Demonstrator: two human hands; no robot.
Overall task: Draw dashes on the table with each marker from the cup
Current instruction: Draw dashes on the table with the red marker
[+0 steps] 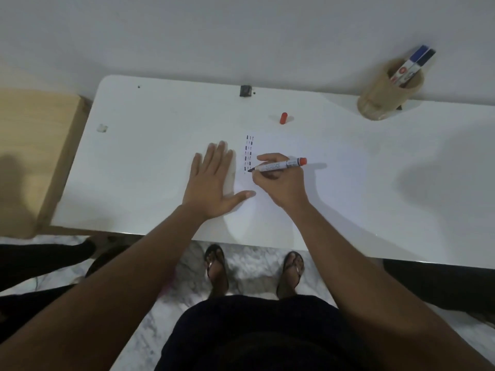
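My right hand (278, 180) grips an uncapped marker (278, 165) with a red end, its tip touching the white table (375, 183) just right of two short columns of dark dashes (249, 152). Flat on the table to the left of the dashes lies my left hand (214, 180), fingers spread, holding nothing. The red cap (283, 118) stands alone on the table beyond the dashes. At the far right a wooden cup (385, 95) holds a blue-capped marker (417, 54) and a black-capped marker (428, 58).
A small black object (245, 91) sits at the table's far edge against the wall. A wooden cabinet (34, 145) stands to the left of the table. A small translucent piece (101, 128) lies near the table's left edge. My sandalled feet show below the near edge.
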